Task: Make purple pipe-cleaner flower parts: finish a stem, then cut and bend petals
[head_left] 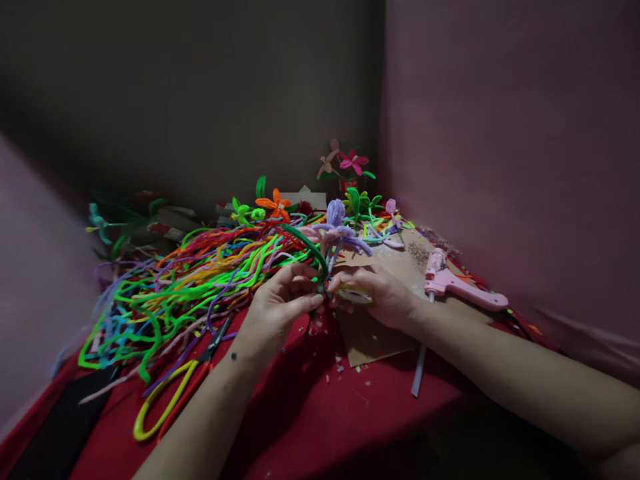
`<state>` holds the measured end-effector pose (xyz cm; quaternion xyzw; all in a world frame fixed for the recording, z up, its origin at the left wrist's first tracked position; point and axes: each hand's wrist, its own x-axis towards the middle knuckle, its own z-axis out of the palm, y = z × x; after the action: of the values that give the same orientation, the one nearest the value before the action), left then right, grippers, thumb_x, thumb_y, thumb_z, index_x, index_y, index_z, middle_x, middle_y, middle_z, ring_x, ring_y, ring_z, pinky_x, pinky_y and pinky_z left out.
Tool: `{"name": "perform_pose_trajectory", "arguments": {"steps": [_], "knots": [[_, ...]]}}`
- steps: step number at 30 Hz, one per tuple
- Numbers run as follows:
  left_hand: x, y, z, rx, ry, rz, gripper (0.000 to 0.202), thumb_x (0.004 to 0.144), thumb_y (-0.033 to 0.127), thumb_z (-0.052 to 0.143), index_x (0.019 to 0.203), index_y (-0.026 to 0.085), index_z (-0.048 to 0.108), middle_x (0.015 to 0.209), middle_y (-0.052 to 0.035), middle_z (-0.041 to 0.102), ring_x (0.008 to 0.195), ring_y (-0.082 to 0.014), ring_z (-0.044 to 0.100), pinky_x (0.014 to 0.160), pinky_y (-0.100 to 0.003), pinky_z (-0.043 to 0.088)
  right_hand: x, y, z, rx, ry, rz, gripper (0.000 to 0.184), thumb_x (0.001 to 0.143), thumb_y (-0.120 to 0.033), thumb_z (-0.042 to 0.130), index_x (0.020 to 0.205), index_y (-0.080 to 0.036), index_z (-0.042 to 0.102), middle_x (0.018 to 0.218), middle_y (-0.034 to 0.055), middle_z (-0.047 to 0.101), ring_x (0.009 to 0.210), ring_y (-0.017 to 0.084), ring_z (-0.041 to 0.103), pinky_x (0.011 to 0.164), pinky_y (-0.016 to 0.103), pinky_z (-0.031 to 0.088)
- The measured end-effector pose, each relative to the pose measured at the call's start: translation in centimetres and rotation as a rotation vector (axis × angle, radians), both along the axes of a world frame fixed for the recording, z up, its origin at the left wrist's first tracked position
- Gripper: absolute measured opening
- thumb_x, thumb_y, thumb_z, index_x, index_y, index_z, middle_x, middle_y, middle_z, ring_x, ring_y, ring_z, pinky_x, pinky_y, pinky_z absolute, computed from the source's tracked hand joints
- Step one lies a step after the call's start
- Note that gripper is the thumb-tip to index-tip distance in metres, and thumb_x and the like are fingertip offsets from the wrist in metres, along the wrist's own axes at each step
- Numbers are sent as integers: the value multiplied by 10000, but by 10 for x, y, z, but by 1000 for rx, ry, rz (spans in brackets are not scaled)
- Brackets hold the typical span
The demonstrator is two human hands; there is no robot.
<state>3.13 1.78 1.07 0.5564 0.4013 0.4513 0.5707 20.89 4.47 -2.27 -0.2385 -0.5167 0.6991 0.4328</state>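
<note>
Stems (322, 281) of a fuzzy-wire flower bunch stand gathered between the two hands, over the near part of the red cloth (320, 413). At the top of the bunch: a lilac bloom (335, 213) and a dark green leaf strip (311, 248) arching to the left. Left hand (285, 293) grasps the stems low down, thumb and fingers pinched about them. Right hand (383, 290) has its fingers closed around a small round roll (356, 294), apparently tape, held just beside the stems; whether a loose end already sticks to them cannot be made out. Step in hand, as judged: binding leaf and flower stems together. Next move would call for a firm left pinch, so the leaf does not slip, while the roll is carried around the stems under light tension. Nearby: heap of coloured wires (200, 273) to the left, scissors (206, 354) lying at its near edge, pink glue gun (450, 283) to the right by the cardboard (377, 343). Neither tool is in hand.
</note>
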Motion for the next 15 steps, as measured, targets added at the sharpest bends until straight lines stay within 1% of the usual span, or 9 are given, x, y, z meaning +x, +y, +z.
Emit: {"name": "perform_pose_trajectory", "arguments": {"steps": [2,4,8,11,15], "knots": [[0,-2,-2,-11,-25,-14,244,688,149,694,905,177,585,741,8,661,643,-127,609,592,-241,476,-1,0,1,-32,37,38,218,761,-294,517,783,-154,681,675,46,619,634,145,557,515,232,367],[0,-4,-2,-21,-10,-22,203,699,151,686,888,163,613,740,-5,673,634,-139,618,581,-257,493,-1,-1,3,-81,62,59,211,742,-307,539,761,-147,676,659,46,615,600,143,547,489,232,357],[0,-5,0,-13,26,-43,136,720,144,673,853,148,645,709,-6,680,589,-125,616,569,-249,509,-1,-1,6,-197,102,88,180,708,-302,565,725,-151,661,641,36,599,558,134,528,449,224,337],[0,-6,0,-21,32,-52,128,741,134,657,867,153,642,722,-3,682,612,-119,628,582,-233,518,0,0,5,-230,136,131,175,714,-297,557,752,-159,658,675,39,617,576,133,542,456,219,343],[0,-7,-4,-25,-16,-81,139,755,139,644,888,168,619,716,-1,673,625,-130,636,562,-243,534,0,2,0,-266,189,168,226,696,-345,572,785,-152,648,698,52,636,592,145,568,467,224,370]]}}
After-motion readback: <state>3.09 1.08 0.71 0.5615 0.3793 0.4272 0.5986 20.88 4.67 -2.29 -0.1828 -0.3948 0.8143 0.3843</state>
